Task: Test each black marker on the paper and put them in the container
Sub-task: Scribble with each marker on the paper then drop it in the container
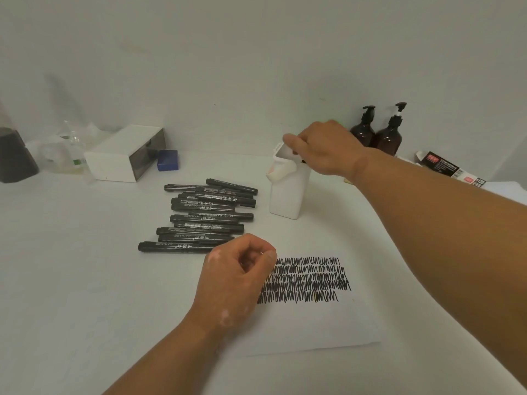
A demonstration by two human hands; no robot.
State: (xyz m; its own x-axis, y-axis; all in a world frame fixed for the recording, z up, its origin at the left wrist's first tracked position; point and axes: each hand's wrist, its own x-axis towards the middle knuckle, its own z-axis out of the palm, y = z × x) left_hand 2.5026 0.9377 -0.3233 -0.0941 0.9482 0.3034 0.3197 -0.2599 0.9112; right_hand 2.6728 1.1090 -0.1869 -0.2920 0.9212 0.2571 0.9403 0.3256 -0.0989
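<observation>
The fingers (291,141) of the right hand (322,146) are curling down over the mouth of the white container (288,192). A dark sliver is showing beneath them, but it cannot be told whether they are pinching a marker. The forearm is reaching across above the paper (313,323).

The fingers (256,252) of the left hand (236,277) are curling into a fist, thumb against forefinger, grasping nothing visible. This hand is resting at the paper's left edge, just beside the rows of black scribbles (305,279).

The black markers (205,215) are lying capped in a pile on the table (85,280), left of the container and beyond the left hand. Two brown pump bottles (382,132) are standing behind the container. A white box (122,153) and a blue block (167,160) are sitting further left.
</observation>
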